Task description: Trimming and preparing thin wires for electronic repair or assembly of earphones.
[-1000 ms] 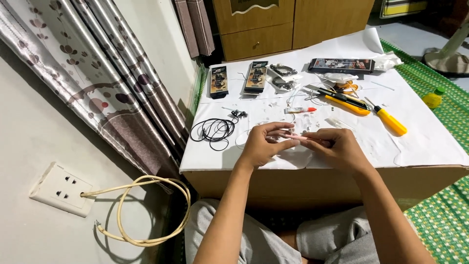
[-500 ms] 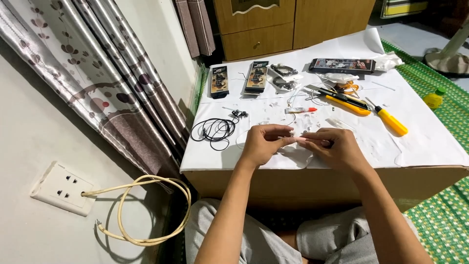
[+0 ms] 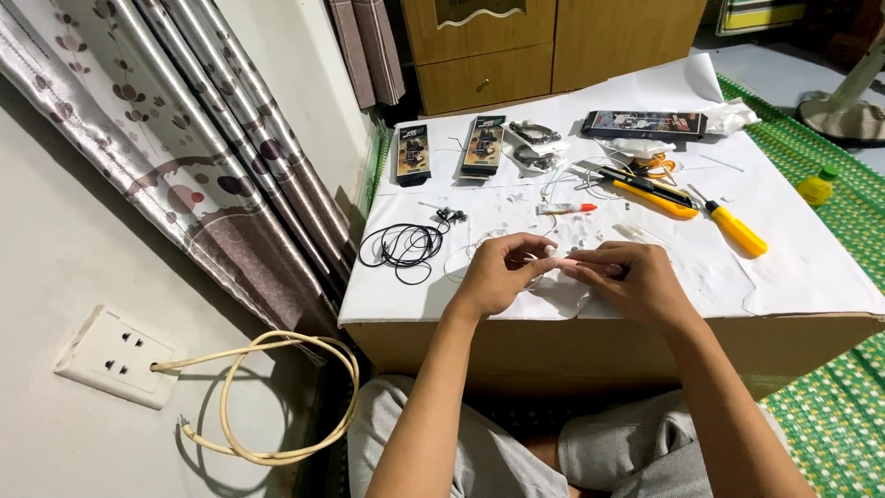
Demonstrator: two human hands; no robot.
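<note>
White paper covered the low table [image 3: 811, 277]. Both hands, left hand [image 3: 498, 274] and right hand [image 3: 634, 279], pinched a tiny pale part [image 3: 567, 264]; a slip could lose it among the scraps.

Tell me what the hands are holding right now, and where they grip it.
Both hands, left hand and right hand, pinch a small pale piece between fingertips, one at each end.

A pale wall [image 3: 55, 231] runs along the left, carrying a white socket plate [image 3: 115, 355] — a cream cable [image 3: 277, 397] loops from it. A patterned curtain [image 3: 194, 148] hangs beside. Behind stands a wooden cabinet [image 3: 544, 41]; green woven matting [image 3: 834, 406] covers the floor.
</note>
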